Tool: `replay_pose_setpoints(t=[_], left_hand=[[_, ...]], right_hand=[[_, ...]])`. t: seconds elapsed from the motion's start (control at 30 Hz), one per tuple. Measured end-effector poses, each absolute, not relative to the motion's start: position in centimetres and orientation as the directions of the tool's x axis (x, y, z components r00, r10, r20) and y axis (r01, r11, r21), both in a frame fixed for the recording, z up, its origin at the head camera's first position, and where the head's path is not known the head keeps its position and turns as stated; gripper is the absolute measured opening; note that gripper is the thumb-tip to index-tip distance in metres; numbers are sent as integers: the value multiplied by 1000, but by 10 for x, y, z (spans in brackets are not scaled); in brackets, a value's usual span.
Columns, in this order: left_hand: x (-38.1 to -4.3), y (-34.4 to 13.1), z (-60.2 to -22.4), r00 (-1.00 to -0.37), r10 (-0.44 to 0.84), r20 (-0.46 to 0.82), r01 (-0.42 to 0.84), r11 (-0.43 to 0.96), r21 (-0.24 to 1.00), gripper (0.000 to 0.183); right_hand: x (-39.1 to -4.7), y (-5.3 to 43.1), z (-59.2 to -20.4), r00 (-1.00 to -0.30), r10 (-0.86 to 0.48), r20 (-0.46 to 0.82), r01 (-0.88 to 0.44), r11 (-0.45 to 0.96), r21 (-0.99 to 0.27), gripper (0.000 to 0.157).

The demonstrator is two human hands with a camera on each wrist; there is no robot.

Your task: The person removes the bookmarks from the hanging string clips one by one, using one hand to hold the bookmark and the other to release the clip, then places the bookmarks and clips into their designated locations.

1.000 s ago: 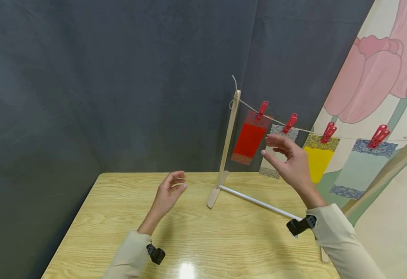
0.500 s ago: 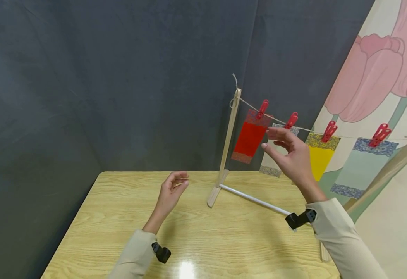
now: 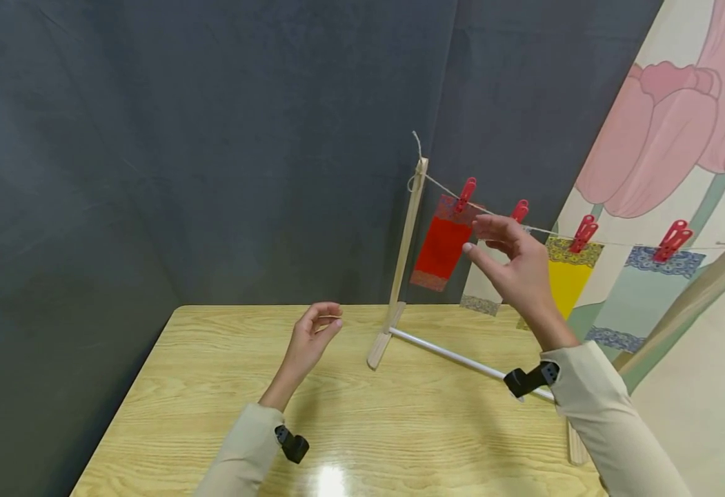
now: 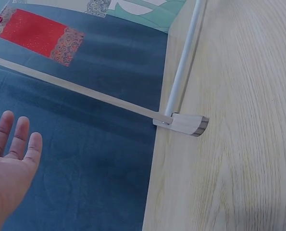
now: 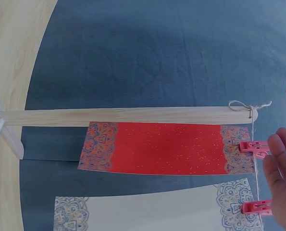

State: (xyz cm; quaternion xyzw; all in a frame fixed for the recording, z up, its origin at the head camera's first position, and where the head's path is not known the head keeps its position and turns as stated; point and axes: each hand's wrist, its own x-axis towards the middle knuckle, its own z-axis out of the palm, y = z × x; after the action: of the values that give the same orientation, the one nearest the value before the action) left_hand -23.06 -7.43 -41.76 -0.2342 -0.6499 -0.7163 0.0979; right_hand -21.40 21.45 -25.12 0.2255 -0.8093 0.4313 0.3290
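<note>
My right hand (image 3: 514, 266) is raised in front of the string line, fingers bent loosely with nothing between them and the thumb. It overlaps the white card (image 3: 482, 279) in the head view. Just left of its fingertips hangs a red patterned card (image 3: 443, 248), held to the string by a red clothespin (image 3: 465, 193). The right wrist view shows the red card (image 5: 169, 148) and white card (image 5: 152, 214) clipped side by side. My left hand (image 3: 309, 338) hovers over the table, left of the wooden post (image 3: 407, 245), relaxed and holding nothing.
Farther right hang a yellow card (image 3: 568, 279) and a pale blue card (image 3: 648, 300) under red clothespins. A white rod (image 3: 445, 353) joins the stand's feet on the wooden table (image 3: 213, 400). Behind are a dark curtain (image 3: 213, 152) and a tulip-print panel (image 3: 660, 138).
My right hand has risen slightly and now covers more of the white card's top. The left hand has drifted a little to the right. The cards hang as before.
</note>
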Motion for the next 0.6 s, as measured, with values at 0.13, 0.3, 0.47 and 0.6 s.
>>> replay_pose_setpoints(t=[0.13, 0.3, 0.47, 0.6], left_hand=[[-232, -74, -417, -868, 161, 470, 456, -115, 882, 25], [-235, -72, -417, -857, 168, 488, 477, -103, 873, 23], [-240, -70, -420, -852, 183, 490, 483, -86, 871, 23], [-241, -69, -419, -854, 193, 483, 479, -70, 875, 22]], right_hand=[[-216, 213, -247, -680, -81, 729, -644, 541, -541, 38], [-218, 212, -243, -677, -84, 731, -644, 547, -534, 37], [-236, 222, -249, -669, -75, 739, -643, 557, -525, 38], [-249, 229, -253, -659, -67, 749, -643, 566, -516, 38]])
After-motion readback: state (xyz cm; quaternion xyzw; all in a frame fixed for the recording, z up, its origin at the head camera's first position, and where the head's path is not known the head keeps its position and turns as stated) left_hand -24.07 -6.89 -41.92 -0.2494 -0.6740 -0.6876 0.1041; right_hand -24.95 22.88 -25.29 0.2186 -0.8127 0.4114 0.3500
